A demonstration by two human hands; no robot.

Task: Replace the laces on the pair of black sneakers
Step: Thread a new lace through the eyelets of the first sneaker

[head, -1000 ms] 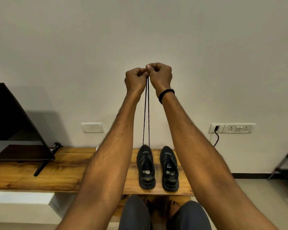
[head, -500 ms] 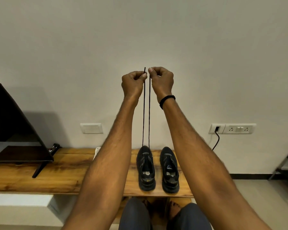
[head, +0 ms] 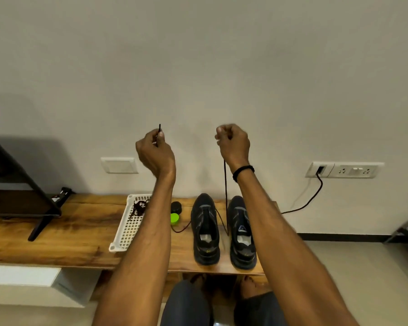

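Head view. My left hand (head: 154,151) pinches one tip of the lace (head: 225,184) and my right hand (head: 232,143) pinches the other. Both are raised at 12 o'clock over the sneakers (head: 205,229). I judge lacing is barely begun on one shoe, and the other looks bare.

Bare forearms (head: 149,236), a black band (head: 243,172) round the right wrist, dark grey cloth (head: 186,304) over the knees, bare feet (head: 248,284).

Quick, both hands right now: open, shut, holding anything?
Left hand: pinches the lace tip, which sticks up above the fingers.
Right hand: grips the lace strand, which hangs down towards the sneakers.
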